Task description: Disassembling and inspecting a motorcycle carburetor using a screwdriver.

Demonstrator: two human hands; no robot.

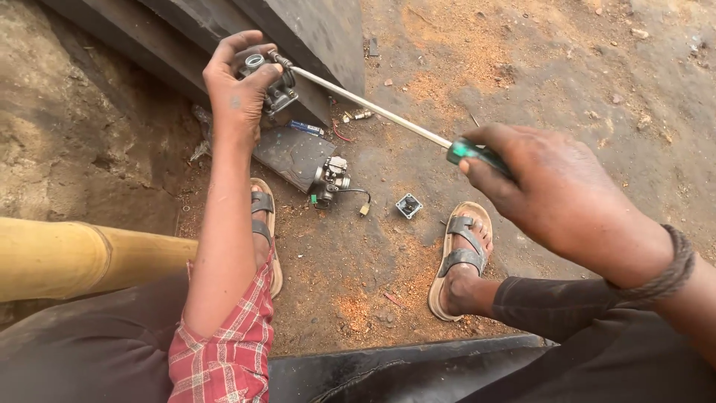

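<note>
Up at eleven o'clock, my left hand (237, 83) grips a small metal engine part (270, 80); my right hand (556, 190) holds the long screwdriver (373, 108), tip in it. Pushing off-line could slip the tip into my fingers.

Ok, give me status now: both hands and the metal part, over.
Left hand grips small metal engine part. Right hand holds long screwdriver, tip at part. Nothing between them.

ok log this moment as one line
left hand: holds small metal engine part | right hand: grips green-handled screwdriver, tip at part | ground: second metal part, small square piece
</note>
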